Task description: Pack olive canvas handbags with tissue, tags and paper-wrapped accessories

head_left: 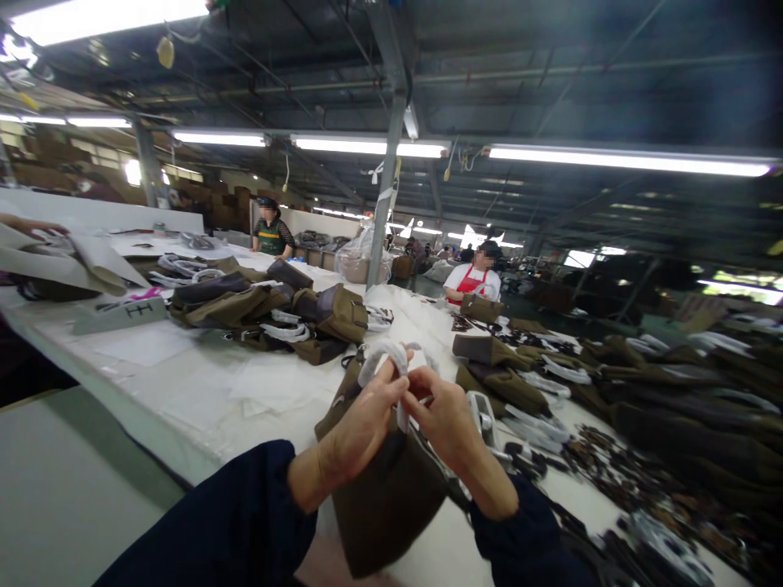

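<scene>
An olive-brown bag stands on the white table in front of me. Its handle is wrapped in white, partly see-through material and arches up at the top. My left hand grips the wrapped handle, with the thumb and fingers closed round it. Close beside it, my right hand pinches at the same white wrap, fingertips nearly meeting those of the left. The fingers hide just where the wrap ends. A dark strap hangs along the bag's right side.
Several similar bags lie piled at the left, and more bags at the right. Dark small parts are strewn at the right. White sheets lie on the table. A metal post rises ahead; co-workers stand beyond.
</scene>
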A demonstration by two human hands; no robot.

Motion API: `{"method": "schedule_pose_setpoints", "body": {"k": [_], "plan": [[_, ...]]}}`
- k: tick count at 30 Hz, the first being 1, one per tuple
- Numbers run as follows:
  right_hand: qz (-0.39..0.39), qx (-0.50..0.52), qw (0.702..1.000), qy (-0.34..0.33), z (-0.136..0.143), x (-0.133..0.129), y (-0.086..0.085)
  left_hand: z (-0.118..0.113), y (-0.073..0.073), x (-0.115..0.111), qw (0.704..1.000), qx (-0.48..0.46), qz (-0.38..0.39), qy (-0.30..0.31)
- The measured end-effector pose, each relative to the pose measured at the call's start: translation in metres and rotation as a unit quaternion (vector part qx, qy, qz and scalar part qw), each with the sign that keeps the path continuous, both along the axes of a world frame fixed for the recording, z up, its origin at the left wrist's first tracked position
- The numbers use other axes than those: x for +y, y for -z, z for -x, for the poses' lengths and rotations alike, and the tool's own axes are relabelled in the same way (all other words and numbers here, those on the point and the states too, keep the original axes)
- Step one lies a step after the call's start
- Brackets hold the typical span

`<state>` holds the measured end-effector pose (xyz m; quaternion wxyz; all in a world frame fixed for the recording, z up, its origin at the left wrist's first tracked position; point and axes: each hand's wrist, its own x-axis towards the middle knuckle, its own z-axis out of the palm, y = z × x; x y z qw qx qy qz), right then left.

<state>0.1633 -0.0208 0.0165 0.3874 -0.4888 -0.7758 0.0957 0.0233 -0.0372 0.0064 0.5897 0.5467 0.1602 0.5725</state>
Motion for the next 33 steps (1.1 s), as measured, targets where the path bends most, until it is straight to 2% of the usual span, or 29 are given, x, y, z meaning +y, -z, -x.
{"method": "schedule_pose_setpoints", "body": {"k": [3,4,6,9,10,11,13,15,17,19,21,23,25,26,27,29,33], "plan": [[-0.007,0.002,1.0,0.016,-0.014,0.004,0.004,0.015,0.006,0.0,0.982,0.157,-0.082,-0.06],[-0.002,0.005,1.0,0.015,-0.018,0.004,0.007,0.022,0.008,0.0,0.966,0.216,-0.109,-0.094],[0.022,0.026,0.999,0.001,-0.025,0.003,0.012,0.036,0.012,-0.001,0.917,0.303,-0.162,-0.202],[0.069,0.077,0.994,-0.037,-0.03,0.001,0.016,0.052,0.018,-0.001,0.833,0.334,-0.223,-0.38],[0.084,0.087,0.991,-0.057,-0.031,0.0,0.017,0.055,0.019,-0.001,0.815,0.331,-0.238,-0.411],[0.098,0.092,0.988,-0.076,-0.031,-0.001,0.017,0.056,0.02,0.0,0.808,0.332,-0.252,-0.417],[0.105,0.113,0.983,-0.095,-0.028,-0.004,0.018,0.057,0.021,0.002,0.813,0.339,-0.274,-0.385],[0.076,0.148,0.983,-0.082,-0.025,-0.006,0.018,0.055,0.019,0.002,0.827,0.344,-0.281,-0.344],[0.04,0.161,0.984,-0.072,-0.024,-0.007,0.018,0.054,0.015,0.001,0.842,0.348,-0.262,-0.319],[0.041,0.142,0.985,-0.093,-0.026,-0.006,0.015,0.055,0.008,0.0,0.866,0.36,-0.216,-0.271],[0.085,0.127,0.98,-0.13,-0.032,-0.002,0.01,0.059,0.0,0.001,0.904,0.368,-0.143,-0.163],[0.172,0.125,0.961,-0.175,-0.039,0.005,0.007,0.067,-0.004,0.006,0.935,0.351,-0.048,-0.026],[0.288,0.136,0.92,-0.229,-0.045,0.015,0.008,0.078,-0.002,0.015,0.947,0.308,0.041,0.081],[0.336,0.151,0.896,-0.25,-0.048,0.019,0.01,0.084,0.0,0.02,0.948,0.286,0.075,0.114],[0.367,0.173,0.876,-0.261,-0.05,0.023,0.013,0.09,0.004,0.025,0.949,0.269,0.098,0.135],[0.383,0.217,0.862,-0.253,-0.053,0.029,0.02,0.099,0.01,0.032,0.945,0.263,0.11,0.159],[0.349,0.194,0.88,-0.257,-0.058,0.03,0.022,0.108,0.012,0.03,0.941,0.295,0.091,0.138]]}}
